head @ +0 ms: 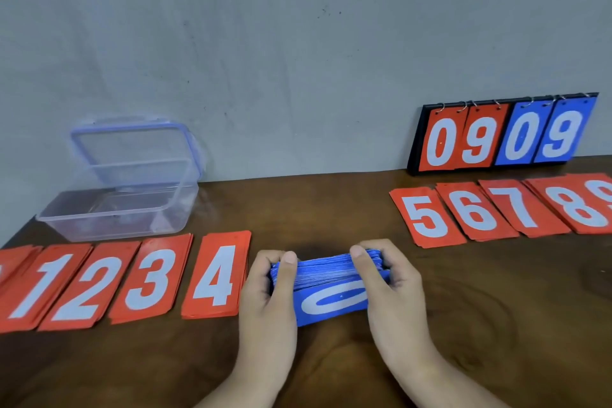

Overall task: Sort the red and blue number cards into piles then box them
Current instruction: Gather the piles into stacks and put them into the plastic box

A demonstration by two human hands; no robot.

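Both hands meet at the near middle of the brown table (496,325), each curled round one short end of the blue card stack (326,275). The left hand (265,295) clamps the left end with its thumb over the top edge, and the right hand (394,291) does the same on the right end. The stack's long axis runs left to right, and its front card faces the camera with a white 0 lying on its side. Whether its lower edge touches the table I cannot tell.

Just left of the left hand lies a row of red piles with their long axes pointing away from the camera and digits upright: pile 4 (215,275), pile 3 (149,278), pile 2 (82,288), pile 1 (43,288).

Farther back on the right, a second red row fans out, the piles overlapping: pile 5 (427,217), pile 6 (477,212), pile 7 (523,205), pile 8 (576,205), and a 9 cut off by the frame edge.

At the back left stands a clear plastic box (116,219), its lid (132,146) propped upright behind it. At the back right a flip scoreboard (503,134) leans on the wall, reading red 09, blue 09.
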